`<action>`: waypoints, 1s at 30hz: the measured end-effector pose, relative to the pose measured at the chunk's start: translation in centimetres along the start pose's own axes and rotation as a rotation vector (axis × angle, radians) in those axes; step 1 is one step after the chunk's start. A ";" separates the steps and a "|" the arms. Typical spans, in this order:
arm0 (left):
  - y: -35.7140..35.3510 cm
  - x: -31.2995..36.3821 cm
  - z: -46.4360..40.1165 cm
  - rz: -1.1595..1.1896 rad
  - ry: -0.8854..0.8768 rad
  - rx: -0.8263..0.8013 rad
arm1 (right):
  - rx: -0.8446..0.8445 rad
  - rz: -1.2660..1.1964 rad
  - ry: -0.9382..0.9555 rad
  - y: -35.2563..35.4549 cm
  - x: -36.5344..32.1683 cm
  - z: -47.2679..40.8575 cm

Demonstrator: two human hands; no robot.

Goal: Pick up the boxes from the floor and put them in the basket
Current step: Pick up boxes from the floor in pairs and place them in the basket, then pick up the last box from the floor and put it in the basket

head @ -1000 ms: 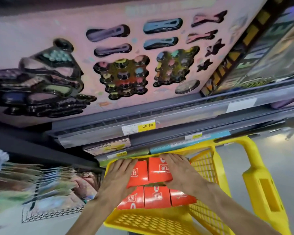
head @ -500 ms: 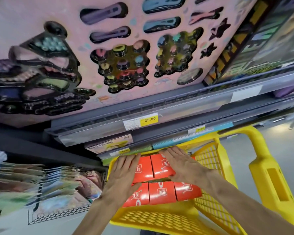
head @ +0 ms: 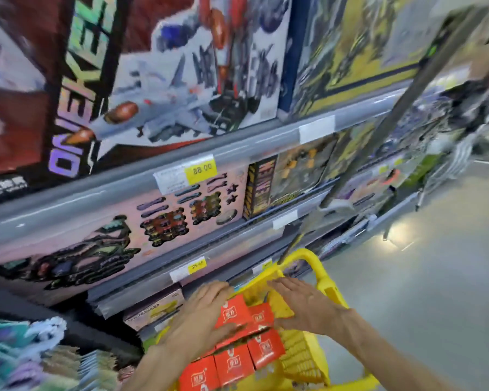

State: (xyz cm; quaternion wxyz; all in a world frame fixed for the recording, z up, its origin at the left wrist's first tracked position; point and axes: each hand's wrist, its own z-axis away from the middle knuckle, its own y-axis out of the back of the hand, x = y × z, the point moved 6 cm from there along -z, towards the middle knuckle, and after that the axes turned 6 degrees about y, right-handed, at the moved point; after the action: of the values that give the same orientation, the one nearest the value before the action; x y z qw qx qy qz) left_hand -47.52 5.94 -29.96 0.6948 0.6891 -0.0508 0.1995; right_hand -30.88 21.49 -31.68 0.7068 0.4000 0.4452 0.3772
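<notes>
Head view, the only view. The small red cardboard boxes with white labels (head: pixel 239 345) sit inside the yellow plastic lattice shopping basket (head: pixel 304 359), packed in two rows: an upper pair and a lower row of three. Their labelled faces point up toward you, tilted a little to the right; each row runs left to right across the basket. The boxes look close to cube-shaped, so no clear long axis can be read.

Your left hand (head: pixel 201 314) lies flat on the upper left box, fingers straight and spread, no grip closed. Your right hand (head: pixel 302 301) is also open, fingers straight and together, over the basket's far right wall just beside the upper right box; whether it touches that box cannot be told.

Hidden or unclear: your left forearm covers the left edge of both rows. The basket's near rim is cut off at the bottom of the frame. The picture is motion-blurred; label print is unreadable.

Edges and room: the basket's yellow handle (head: pixel 315 262) arches beyond your right hand. The grey metal store shelving (head: pixel 153 198), with yellow price tags, stands close along the left and far side. Grey floor (head: pixel 424 306) lies to the right.
</notes>
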 end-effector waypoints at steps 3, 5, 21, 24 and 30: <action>3.9 7.3 -2.0 0.024 -0.196 -0.008 | 0.079 -0.022 -0.074 5.9 0.3 7.3; 6.0 12.8 -3.9 0.022 -0.328 -0.012 | 0.149 -0.029 -0.152 9.8 1.4 12.6; 11.3 59.7 -19.8 -0.091 -0.942 0.113 | 0.525 0.103 -0.872 25.9 17.3 56.7; 10.0 67.7 -22.6 -0.078 -0.970 0.101 | 0.551 0.121 -0.942 26.8 21.5 64.0; 8.0 81.9 -29.0 -0.063 -1.032 0.128 | 0.583 0.227 -1.008 30.5 28.9 75.8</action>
State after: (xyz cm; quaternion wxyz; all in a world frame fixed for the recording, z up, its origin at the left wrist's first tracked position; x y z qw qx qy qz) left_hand 18.72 51.00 4.49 0.5415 0.7399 -0.3538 -0.1847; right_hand 43.52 41.87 7.85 0.6473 0.7526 0.0942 0.0761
